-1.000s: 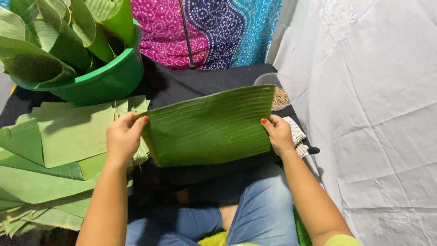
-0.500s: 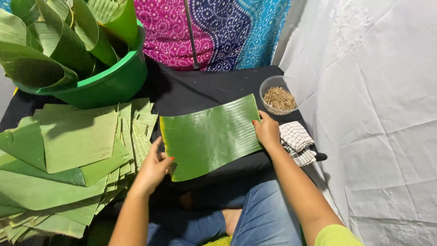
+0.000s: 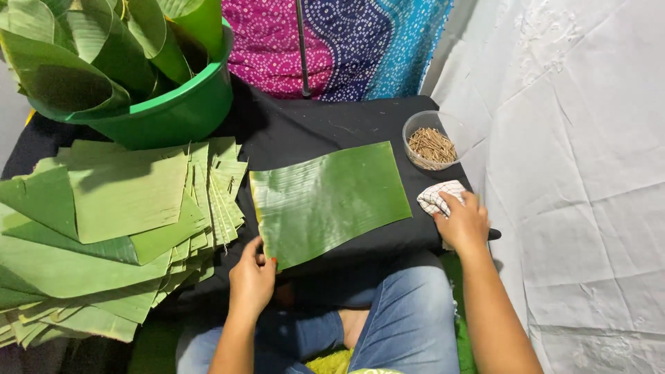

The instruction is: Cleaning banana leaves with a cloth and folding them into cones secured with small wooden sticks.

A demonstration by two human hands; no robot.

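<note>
Since a moment ago my right hand (image 3: 463,223) left the leaf (image 3: 329,201) to clench the checked cloth (image 3: 438,196); my left hand (image 3: 252,277) pinches the leaf's lower-left corner, best kept flat.

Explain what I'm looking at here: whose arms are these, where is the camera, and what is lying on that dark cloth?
There is no machine. The camera sits on a person's head and looks down at their own two bare hands and their knees in jeans. The left hand pinches the near corner of a flat green leaf piece lying on the black cloth. The right hand rests on a checked rag beside it. To the left lies a stack of cut leaves, and behind that stands a green tub full of rolled leaves. A clear bowl of small sticks stands at the far right of the cloth.
</note>
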